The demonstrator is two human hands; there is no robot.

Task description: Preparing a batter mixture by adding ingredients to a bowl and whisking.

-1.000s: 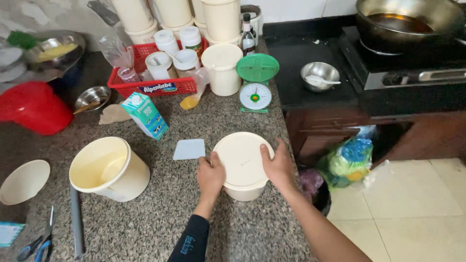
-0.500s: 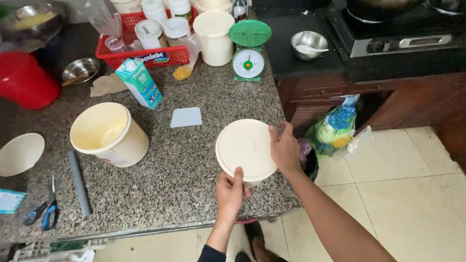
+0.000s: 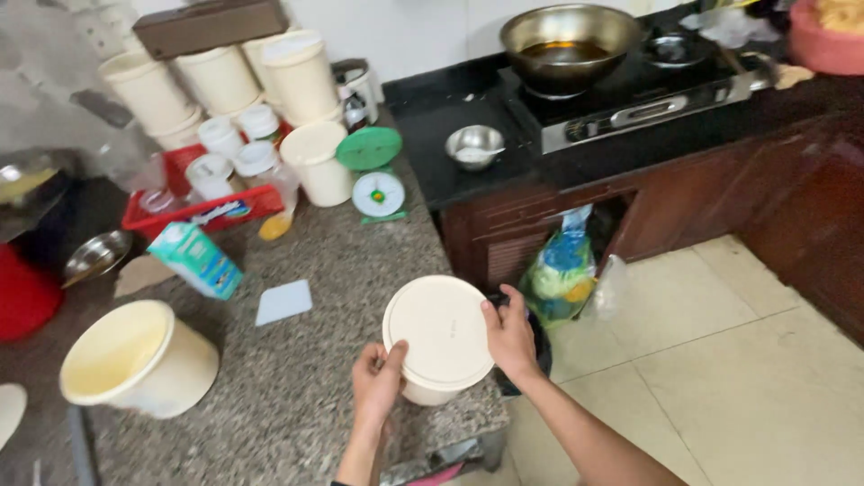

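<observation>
Cream-coloured lidded tub [image 3: 438,337] stands upright at the near edge of the granite worktop [image 3: 297,378], clasped between both hands, left hand [image 3: 376,382] at its near-left rim and right hand [image 3: 510,337] on its right, each grip curled around the lid.

The lidded tub [image 3: 438,337] hides its contents, and the right hand [image 3: 510,337] covers part of its rim. At the left edge, the red vessel [image 3: 22,292] and a pale dish [image 3: 9,409] are cut off.
</observation>
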